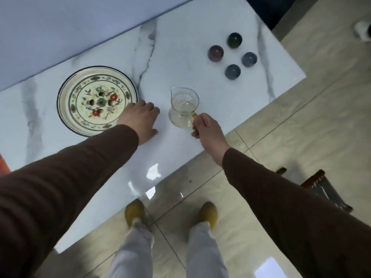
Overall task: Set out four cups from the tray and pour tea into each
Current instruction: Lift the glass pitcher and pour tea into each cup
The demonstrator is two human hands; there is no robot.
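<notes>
Head view: the glass pitcher (184,107) stands upright on the marble table (180,37) near its front edge, spout pointing away. The right hand (208,131) pinches its handle, fingers (197,119) closed on it. The left hand (140,121) lies flat on the table, fingers spread, beside the floral tray (68,109). Four small cups (232,55) cluster toward the far right corner; their contents appear dark, though blur prevents confirmation.

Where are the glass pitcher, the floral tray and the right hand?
glass pitcher (183,106): head view, on its clear body.
floral tray (66,93): head view, on its left rim.
right hand (207,130): head view, on its back.
</notes>
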